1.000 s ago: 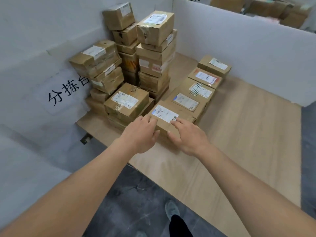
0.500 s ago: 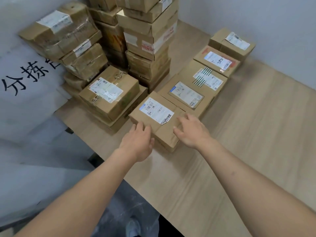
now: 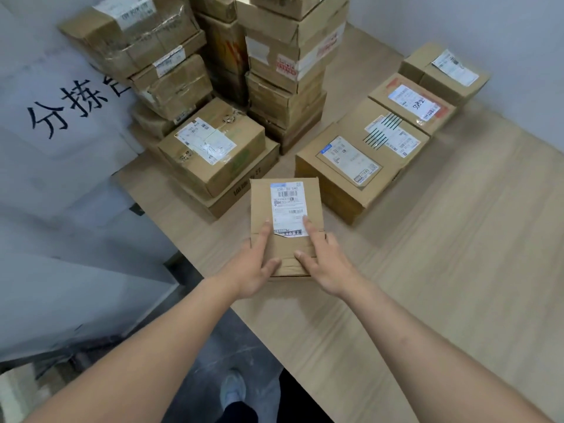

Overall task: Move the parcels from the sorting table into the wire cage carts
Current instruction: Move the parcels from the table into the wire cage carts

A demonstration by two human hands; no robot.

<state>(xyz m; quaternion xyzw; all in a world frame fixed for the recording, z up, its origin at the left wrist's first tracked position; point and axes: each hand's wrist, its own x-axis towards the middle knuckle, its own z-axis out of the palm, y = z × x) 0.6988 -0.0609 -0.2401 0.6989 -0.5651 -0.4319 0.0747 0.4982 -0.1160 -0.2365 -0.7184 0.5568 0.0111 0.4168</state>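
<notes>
A small flat cardboard parcel with a white barcode label lies lengthwise in front of me over the wooden sorting table. My left hand grips its near left corner, one finger lying along the top beside the label. My right hand grips the near right corner in the same way, with the thumb on the near part of the top. I cannot tell whether the parcel rests on the table or is raised slightly. No wire cage cart is in view.
A row of labelled parcels runs back right toward the white wall. Tall parcel stacks fill the back corner, with a larger box at left. A sign hangs on the left partition. Grey floor and my shoe lie below the table edge.
Both hands took hold of the nearest parcel, turned it lengthwise and drew it away from the row toward me. The camera moved closer and looks further down.
</notes>
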